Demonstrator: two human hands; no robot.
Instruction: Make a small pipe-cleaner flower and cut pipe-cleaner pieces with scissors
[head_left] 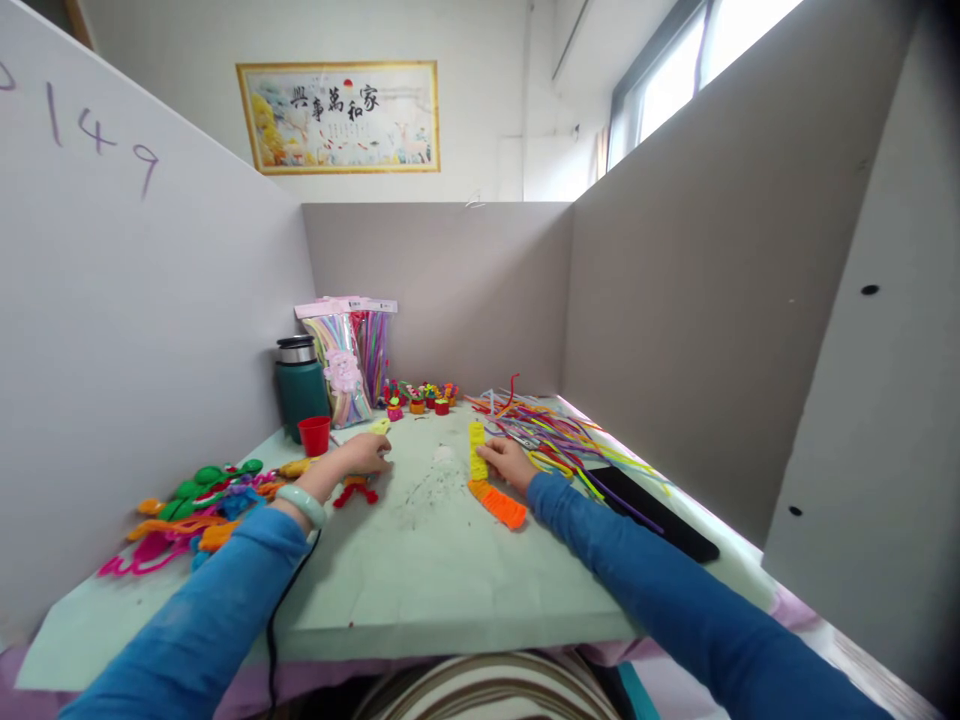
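Note:
My right hand [508, 466] pinches the edge of a yellow fuzzy strip [477, 450] that looks made of coiled pipe cleaner. An orange fuzzy strip [499, 504] lies at the lower end of the yellow one; whether they are joined I cannot tell. On the left, my left hand [366, 455] hovers low over the table with fingers loosely bent and apart, nothing visible between them. Just below it lies a red pipe-cleaner piece [356, 493] with an orange top. A small pale yellow piece [381, 426] sits behind its knuckles.
Colourful pipe-cleaner shapes [202, 505] are heaped at left. Behind stand a red cup [314, 436], a green flask [301, 390] and bagged pipe cleaners [345, 360]. Tiny potted figures [427, 395] line the back. Loose pipe cleaners [555, 430] and a black slab [660, 515] lie at right.

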